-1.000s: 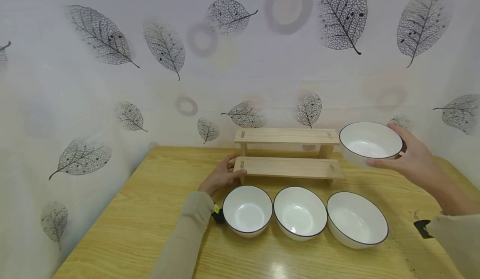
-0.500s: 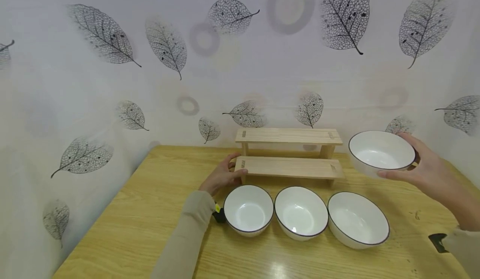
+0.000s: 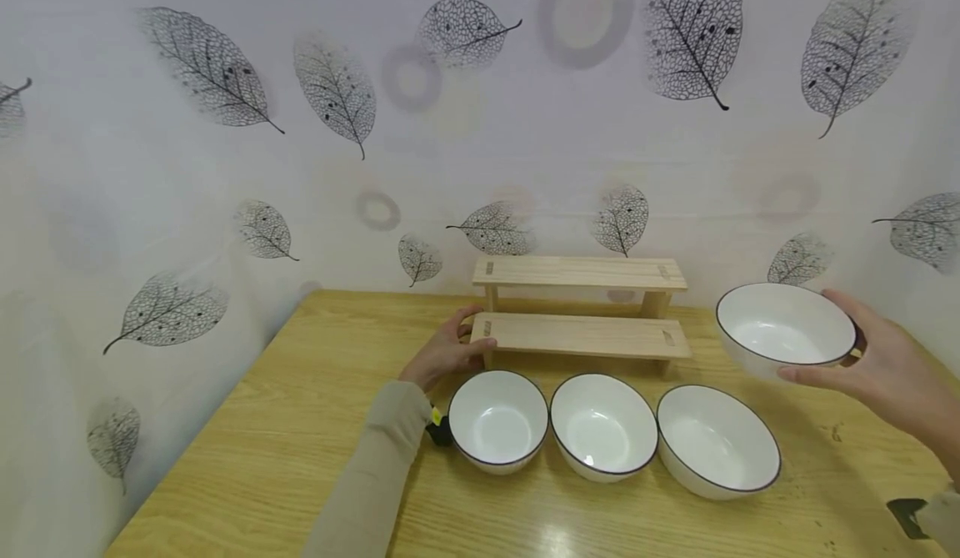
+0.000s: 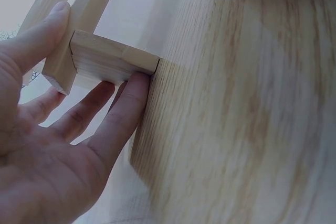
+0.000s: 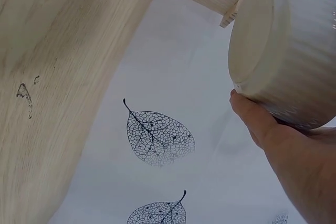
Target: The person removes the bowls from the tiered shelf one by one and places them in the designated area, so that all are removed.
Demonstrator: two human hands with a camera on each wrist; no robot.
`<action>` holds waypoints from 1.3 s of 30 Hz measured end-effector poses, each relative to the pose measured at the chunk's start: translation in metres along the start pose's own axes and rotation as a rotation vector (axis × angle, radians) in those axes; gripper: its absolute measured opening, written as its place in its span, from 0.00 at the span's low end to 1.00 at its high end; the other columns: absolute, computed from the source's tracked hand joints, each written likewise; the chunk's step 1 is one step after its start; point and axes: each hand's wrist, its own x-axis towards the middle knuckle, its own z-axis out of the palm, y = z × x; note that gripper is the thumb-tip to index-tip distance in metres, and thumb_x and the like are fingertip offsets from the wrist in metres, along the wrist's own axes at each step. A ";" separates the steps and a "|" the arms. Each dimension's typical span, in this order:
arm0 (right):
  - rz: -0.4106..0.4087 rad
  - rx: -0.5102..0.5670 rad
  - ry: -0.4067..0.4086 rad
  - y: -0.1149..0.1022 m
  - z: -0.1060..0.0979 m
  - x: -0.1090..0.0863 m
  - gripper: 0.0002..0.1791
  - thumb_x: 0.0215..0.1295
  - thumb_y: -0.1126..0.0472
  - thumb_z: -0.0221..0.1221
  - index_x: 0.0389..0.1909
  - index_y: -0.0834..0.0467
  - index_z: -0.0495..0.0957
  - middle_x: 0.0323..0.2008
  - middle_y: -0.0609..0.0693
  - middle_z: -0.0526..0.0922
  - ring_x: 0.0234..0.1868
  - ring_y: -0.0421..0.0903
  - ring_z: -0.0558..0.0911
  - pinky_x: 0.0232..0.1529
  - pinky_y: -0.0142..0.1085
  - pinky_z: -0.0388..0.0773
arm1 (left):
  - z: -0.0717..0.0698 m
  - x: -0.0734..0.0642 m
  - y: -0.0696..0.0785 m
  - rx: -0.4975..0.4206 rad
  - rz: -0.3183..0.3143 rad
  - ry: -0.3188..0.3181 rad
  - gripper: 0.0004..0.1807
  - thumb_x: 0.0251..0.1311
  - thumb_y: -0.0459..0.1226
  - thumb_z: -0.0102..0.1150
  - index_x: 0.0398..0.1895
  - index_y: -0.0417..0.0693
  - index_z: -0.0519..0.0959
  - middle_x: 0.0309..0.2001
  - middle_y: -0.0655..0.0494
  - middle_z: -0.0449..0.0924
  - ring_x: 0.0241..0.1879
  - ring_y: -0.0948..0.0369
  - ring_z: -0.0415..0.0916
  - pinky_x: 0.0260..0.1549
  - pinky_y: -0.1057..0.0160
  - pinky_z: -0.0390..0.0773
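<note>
My right hand (image 3: pixel 881 374) holds a white bowl with a dark rim (image 3: pixel 783 324) up in the air at the right, tilted slightly, thumb near its base and fingers behind its far side. In the right wrist view the bowl's pale underside (image 5: pixel 252 32) shows. At the left end of a two-tier wooden stand (image 3: pixel 577 334), my left hand (image 3: pixel 444 351) grips the lower step. The left wrist view has the thumb on the board's edge and fingertips against the leg (image 4: pixel 107 59). The held bowl's far side and the fingers behind it are partly hidden.
Three more white bowls stand in a row before the stand: a left one (image 3: pixel 498 416), a middle one (image 3: pixel 603 424) and a wider right one (image 3: pixel 718 441). All rest on a wooden table (image 3: pixel 300 424). A leaf-patterned curtain (image 3: pixel 315 208) hangs behind.
My right hand has carried the bowl to the right and downward, away from the stand's right end. The left hand stays at the stand, and the three bowls on the table stay put.
</note>
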 end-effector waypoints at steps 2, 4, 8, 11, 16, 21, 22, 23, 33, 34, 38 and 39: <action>-0.020 0.014 0.005 0.002 0.000 -0.002 0.53 0.49 0.66 0.78 0.72 0.70 0.56 0.52 0.45 0.71 0.40 0.23 0.69 0.31 0.18 0.68 | 0.000 0.000 0.000 0.004 -0.002 0.001 0.39 0.69 0.30 0.62 0.80 0.48 0.55 0.68 0.33 0.66 0.60 0.40 0.74 0.53 0.46 0.80; -0.026 0.022 -0.002 0.004 -0.001 -0.004 0.54 0.49 0.67 0.78 0.72 0.71 0.56 0.53 0.46 0.71 0.41 0.22 0.69 0.32 0.17 0.68 | 0.000 -0.001 0.000 0.006 -0.003 0.000 0.40 0.69 0.30 0.62 0.80 0.48 0.55 0.68 0.33 0.65 0.60 0.40 0.74 0.54 0.46 0.80; -0.025 0.022 -0.001 0.009 -0.001 -0.010 0.57 0.48 0.68 0.78 0.74 0.74 0.51 0.60 0.66 0.66 0.43 0.19 0.65 0.35 0.13 0.66 | -0.001 0.000 0.000 0.007 -0.002 -0.001 0.40 0.69 0.30 0.62 0.80 0.47 0.54 0.69 0.33 0.65 0.61 0.39 0.73 0.54 0.46 0.80; -0.016 0.015 0.024 0.015 -0.001 -0.016 0.58 0.47 0.68 0.78 0.74 0.74 0.50 0.60 0.67 0.62 0.44 0.20 0.63 0.37 0.11 0.63 | -0.001 0.000 -0.001 0.009 -0.004 -0.001 0.40 0.70 0.30 0.61 0.80 0.47 0.54 0.69 0.33 0.65 0.60 0.39 0.73 0.54 0.46 0.80; -0.006 0.027 0.054 0.021 0.001 -0.022 0.58 0.46 0.70 0.78 0.75 0.71 0.52 0.58 0.56 0.62 0.43 0.21 0.63 0.36 0.11 0.65 | -0.002 -0.001 0.000 0.030 -0.003 0.003 0.39 0.70 0.31 0.61 0.79 0.48 0.55 0.68 0.33 0.66 0.59 0.41 0.75 0.53 0.48 0.81; -0.030 0.052 0.062 0.027 0.001 -0.027 0.56 0.43 0.74 0.78 0.74 0.59 0.59 0.54 0.34 0.62 0.43 0.22 0.66 0.35 0.13 0.68 | -0.002 -0.001 0.000 0.034 0.001 -0.004 0.40 0.70 0.31 0.61 0.80 0.47 0.54 0.68 0.33 0.66 0.59 0.41 0.75 0.52 0.49 0.81; -0.031 0.049 0.062 0.027 0.001 -0.028 0.57 0.42 0.74 0.78 0.74 0.60 0.59 0.53 0.34 0.62 0.42 0.22 0.65 0.35 0.13 0.68 | -0.002 -0.001 0.000 0.035 0.002 -0.004 0.40 0.70 0.31 0.61 0.80 0.47 0.54 0.68 0.33 0.66 0.59 0.41 0.75 0.52 0.49 0.81; -0.027 0.040 0.066 0.028 0.002 -0.029 0.57 0.42 0.74 0.79 0.74 0.62 0.58 0.53 0.35 0.62 0.42 0.21 0.65 0.34 0.13 0.68 | -0.002 -0.001 0.000 0.037 0.003 -0.004 0.40 0.70 0.31 0.61 0.80 0.47 0.54 0.68 0.33 0.66 0.59 0.42 0.75 0.52 0.49 0.82; 0.090 -0.071 0.012 0.029 0.000 -0.035 0.62 0.48 0.68 0.78 0.73 0.79 0.43 0.57 0.82 0.58 0.47 0.36 0.72 0.30 0.22 0.69 | -0.001 -0.001 0.000 0.053 -0.002 -0.004 0.39 0.70 0.32 0.62 0.79 0.48 0.55 0.66 0.34 0.69 0.55 0.47 0.77 0.50 0.52 0.83; 0.098 -0.078 0.008 0.030 0.000 -0.036 0.63 0.48 0.68 0.77 0.73 0.79 0.42 0.57 0.83 0.58 0.48 0.48 0.74 0.29 0.23 0.68 | -0.001 -0.001 0.000 0.053 -0.004 -0.005 0.39 0.70 0.32 0.62 0.79 0.48 0.55 0.66 0.34 0.69 0.55 0.47 0.77 0.50 0.52 0.83; 0.123 -0.095 -0.017 0.034 0.000 -0.037 0.65 0.50 0.67 0.77 0.73 0.81 0.37 0.57 0.85 0.56 0.49 0.81 0.63 0.37 0.47 0.80 | -0.001 -0.001 0.001 0.044 -0.009 -0.007 0.39 0.70 0.32 0.61 0.79 0.48 0.55 0.67 0.33 0.68 0.56 0.45 0.76 0.50 0.51 0.82; 0.126 -0.096 -0.021 0.036 0.000 -0.038 0.65 0.49 0.67 0.77 0.73 0.81 0.36 0.57 0.85 0.56 0.49 0.82 0.63 0.37 0.49 0.81 | -0.001 -0.001 0.002 0.038 -0.010 -0.007 0.39 0.70 0.32 0.61 0.79 0.48 0.55 0.67 0.33 0.67 0.57 0.44 0.76 0.51 0.51 0.82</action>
